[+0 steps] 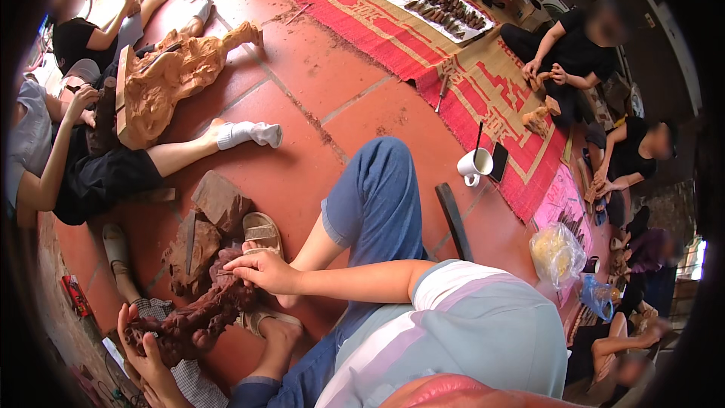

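Observation:
A dark reddish-brown wood carving (200,325), knobbly and irregular all over, lies slanted across the lower left, above my lap and feet. My left hand (147,355) cups its lower end, with the thumb and fingers apart around it. At the upper end my right hand (264,270) rests over the wood, its fingers curved onto the surface; the fingertips are partly hard to make out. Just beyond the carving stand rough brown wood blocks (219,204), with a thin dark tool (190,242) against one of them.
Beside my knee are a dark bar (453,223), a white mug (474,166) holding a stick, and a black phone (499,162). A large pale carving (174,79) lies near people at the left. Other people work around a red patterned mat (423,60). Plastic bags (557,255) lie at right.

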